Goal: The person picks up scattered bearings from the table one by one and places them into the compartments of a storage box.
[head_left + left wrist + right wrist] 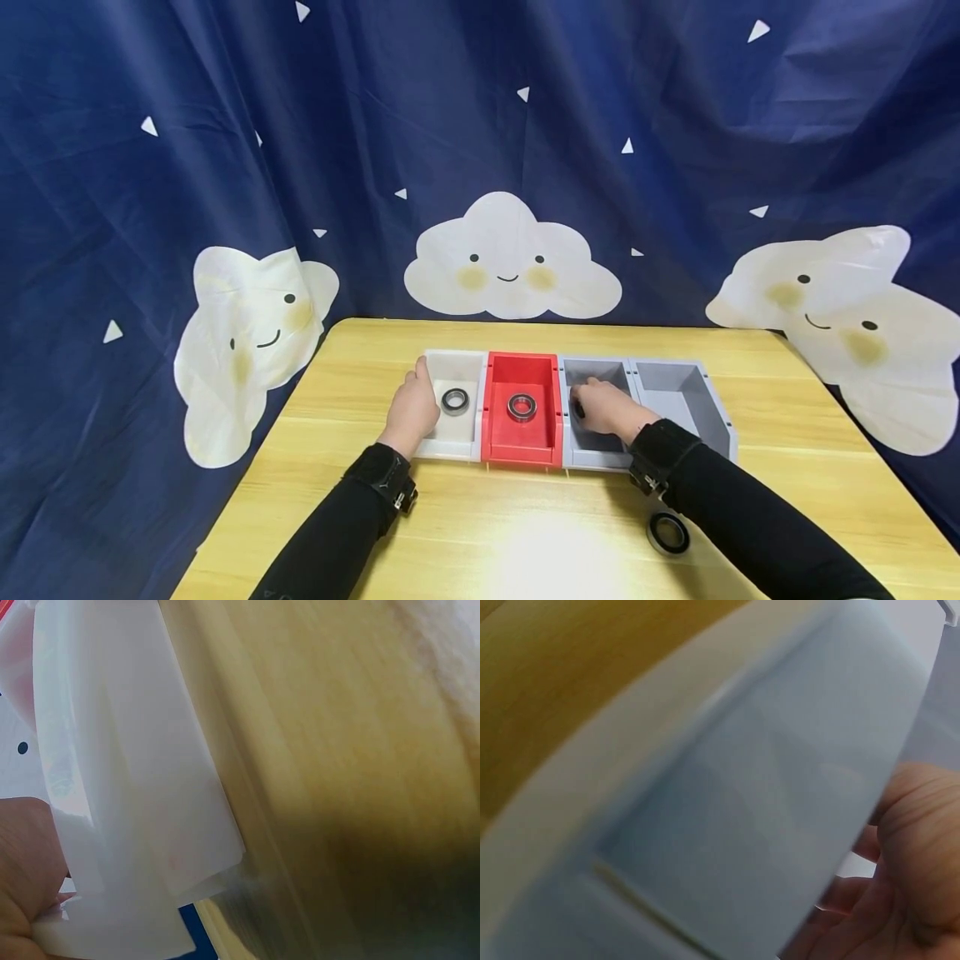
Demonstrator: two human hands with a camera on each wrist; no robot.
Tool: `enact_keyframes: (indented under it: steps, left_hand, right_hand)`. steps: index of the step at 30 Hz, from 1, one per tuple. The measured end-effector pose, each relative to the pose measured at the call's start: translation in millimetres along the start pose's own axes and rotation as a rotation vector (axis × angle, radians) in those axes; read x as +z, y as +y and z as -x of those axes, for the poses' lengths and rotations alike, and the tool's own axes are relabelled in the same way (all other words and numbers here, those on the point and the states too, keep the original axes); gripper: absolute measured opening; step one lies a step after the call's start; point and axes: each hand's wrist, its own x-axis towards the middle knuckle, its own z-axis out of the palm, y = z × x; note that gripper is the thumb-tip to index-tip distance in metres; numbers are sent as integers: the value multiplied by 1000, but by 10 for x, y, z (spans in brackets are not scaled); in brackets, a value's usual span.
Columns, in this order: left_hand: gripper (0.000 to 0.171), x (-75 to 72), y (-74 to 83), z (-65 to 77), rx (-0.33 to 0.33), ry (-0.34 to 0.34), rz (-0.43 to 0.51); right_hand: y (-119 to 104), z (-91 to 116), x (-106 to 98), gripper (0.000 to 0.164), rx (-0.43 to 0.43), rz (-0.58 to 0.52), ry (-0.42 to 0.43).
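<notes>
Four joined bins stand in a row: a white bin, a red bin, a grey bin and another grey bin at the right end. My left hand grips the side wall of the white bin, also seen close up in the left wrist view. Inside the first grey bin, my right hand pinches a dark ball bearing, mostly hidden by the fingers. One bearing lies in the white bin and another bearing in the red bin.
A loose bearing lies on the wooden table, just left of the right forearm. Behind the table's far edge hangs a dark blue curtain with white clouds.
</notes>
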Motion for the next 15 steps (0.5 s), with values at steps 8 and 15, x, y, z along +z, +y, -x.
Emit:
enact_keyframes:
  steps: [8, 15]
  left_hand:
    - [84, 5, -5, 2, 12, 11, -11]
    - [82, 5, -1, 4, 15, 17, -15]
  right_hand:
    - [26, -18, 21, 16, 13, -4, -9]
    - [7, -17, -3, 24, 33, -17, -31]
